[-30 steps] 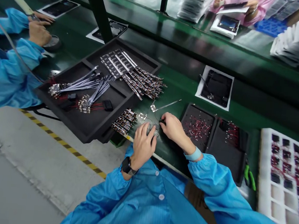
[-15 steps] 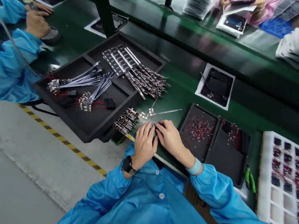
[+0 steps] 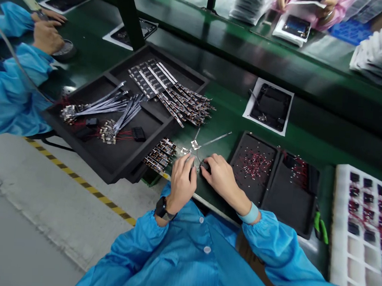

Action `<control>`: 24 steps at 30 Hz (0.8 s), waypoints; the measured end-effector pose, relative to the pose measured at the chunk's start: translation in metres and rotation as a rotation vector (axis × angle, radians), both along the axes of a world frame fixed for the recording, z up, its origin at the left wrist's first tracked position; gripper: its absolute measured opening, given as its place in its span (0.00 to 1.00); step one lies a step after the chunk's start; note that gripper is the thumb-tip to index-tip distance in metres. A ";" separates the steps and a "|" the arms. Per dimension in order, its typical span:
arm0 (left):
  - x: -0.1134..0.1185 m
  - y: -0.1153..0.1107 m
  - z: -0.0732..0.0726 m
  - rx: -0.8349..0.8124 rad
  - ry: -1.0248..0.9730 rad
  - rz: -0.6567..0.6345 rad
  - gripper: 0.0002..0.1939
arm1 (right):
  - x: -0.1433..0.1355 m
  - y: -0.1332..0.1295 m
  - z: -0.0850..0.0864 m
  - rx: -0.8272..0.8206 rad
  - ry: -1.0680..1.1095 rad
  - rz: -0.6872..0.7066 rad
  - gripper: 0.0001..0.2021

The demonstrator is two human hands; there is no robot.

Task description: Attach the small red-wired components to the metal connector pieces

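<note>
My right hand (image 3: 222, 175) curls its fingers and thumb round a small black part (image 3: 205, 165) just over the green bench, and a thin dark wire runs up from near it. Beside it on the left, my left hand (image 3: 183, 177) has its fingers bent together; something dark shows at their tips, too small to make out. Just beyond the fingertips lie a small pale circuit board (image 3: 195, 144) with a thin grey strip (image 3: 217, 138) and a second small board (image 3: 185, 151).
A black divided tray (image 3: 116, 163) with flex strips juts over the bench edge at left. To the right are a black tray of red-wired parts (image 3: 253, 165), another black tray (image 3: 281, 207), green-handled pliers (image 3: 320, 226) and a white foam tray (image 3: 337, 260). Co-workers' hands (image 3: 47, 37) are at left and across.
My hands have drawn slightly apart, and the black part now shows at my right fingertips. The nearby small board and its strip have shifted a little. The whole view has moved slightly.
</note>
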State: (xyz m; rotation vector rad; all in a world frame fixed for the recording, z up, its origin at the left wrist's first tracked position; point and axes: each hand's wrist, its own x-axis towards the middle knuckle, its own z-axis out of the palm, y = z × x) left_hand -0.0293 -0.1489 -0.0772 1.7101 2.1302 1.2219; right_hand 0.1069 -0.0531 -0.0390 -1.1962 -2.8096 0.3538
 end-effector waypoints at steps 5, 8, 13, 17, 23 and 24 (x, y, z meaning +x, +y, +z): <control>-0.007 0.039 0.016 -0.130 0.135 0.040 0.19 | 0.012 -0.005 0.003 0.000 -0.022 -0.011 0.04; -0.007 0.057 0.022 -0.240 0.195 0.093 0.18 | 0.014 -0.010 0.003 -0.007 -0.020 -0.030 0.05; -0.005 0.064 0.018 -0.158 0.118 0.110 0.07 | 0.015 -0.014 -0.001 -0.023 0.008 -0.056 0.06; -0.008 0.058 0.012 -0.019 -0.191 0.110 0.08 | 0.016 -0.014 -0.003 -0.017 0.024 -0.071 0.06; -0.016 0.030 0.009 -0.054 -0.173 0.109 0.12 | 0.016 -0.015 -0.001 -0.021 0.030 -0.066 0.06; -0.017 0.026 0.009 -0.078 -0.135 0.111 0.12 | 0.016 -0.015 -0.001 -0.019 0.026 -0.062 0.06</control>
